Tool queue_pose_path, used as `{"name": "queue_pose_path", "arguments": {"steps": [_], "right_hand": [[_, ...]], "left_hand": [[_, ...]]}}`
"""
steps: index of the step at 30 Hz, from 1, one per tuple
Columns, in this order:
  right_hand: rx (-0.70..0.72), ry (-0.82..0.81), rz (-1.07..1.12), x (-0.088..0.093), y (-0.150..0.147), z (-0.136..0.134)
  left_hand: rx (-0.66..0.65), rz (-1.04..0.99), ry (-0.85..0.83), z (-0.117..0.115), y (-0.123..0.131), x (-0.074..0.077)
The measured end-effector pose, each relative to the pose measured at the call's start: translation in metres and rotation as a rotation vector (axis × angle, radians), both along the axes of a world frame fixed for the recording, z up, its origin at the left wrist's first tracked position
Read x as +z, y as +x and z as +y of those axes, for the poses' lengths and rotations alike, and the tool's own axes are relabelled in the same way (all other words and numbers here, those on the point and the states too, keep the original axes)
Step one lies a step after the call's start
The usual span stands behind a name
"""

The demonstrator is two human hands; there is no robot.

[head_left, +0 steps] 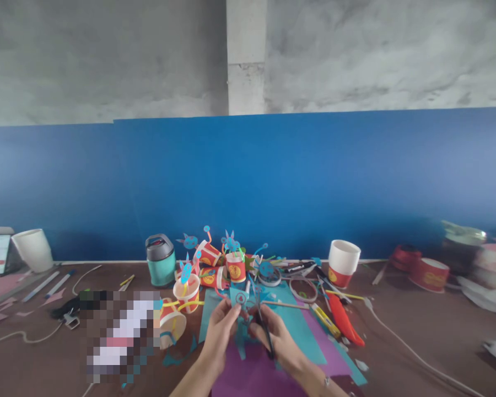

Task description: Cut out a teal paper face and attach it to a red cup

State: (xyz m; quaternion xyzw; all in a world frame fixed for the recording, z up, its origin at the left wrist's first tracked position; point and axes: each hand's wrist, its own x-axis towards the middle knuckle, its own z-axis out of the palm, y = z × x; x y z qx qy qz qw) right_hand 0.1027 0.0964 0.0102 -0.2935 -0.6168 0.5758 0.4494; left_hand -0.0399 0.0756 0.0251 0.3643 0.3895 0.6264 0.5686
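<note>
from the head view, i see my left hand [222,326] pinching a small piece of blue paper [240,298] with a circle drawn on it. my right hand [278,332] has its fingers curled around the scissors [268,341], the blades pointing away beside the paper. both hands are above a purple sheet [252,366]. paper cups [187,293] cluster beyond my left hand; a yellow cutter [325,321] lies off to the right.
</note>
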Motion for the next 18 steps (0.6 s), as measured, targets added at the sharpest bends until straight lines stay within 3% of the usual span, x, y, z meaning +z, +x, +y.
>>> {"name": "queue_pose_path", "arguments": {"steps": [3, 12, 18], "right_hand": [[0.087, 0.038, -0.034, 0.001, -0.003, -0.004], [0.075, -0.004, -0.092, 0.011, -0.004, -0.009], [0.125, -0.047, -0.056, 0.002, -0.004, -0.005]], "left_hand": [[0.037, -0.016, 0.014, -0.002, 0.003, 0.0], [-0.026, 0.005, 0.012, -0.006, 0.009, 0.003], [-0.01, 0.008, 0.002, -0.007, 0.008, 0.006]]}}
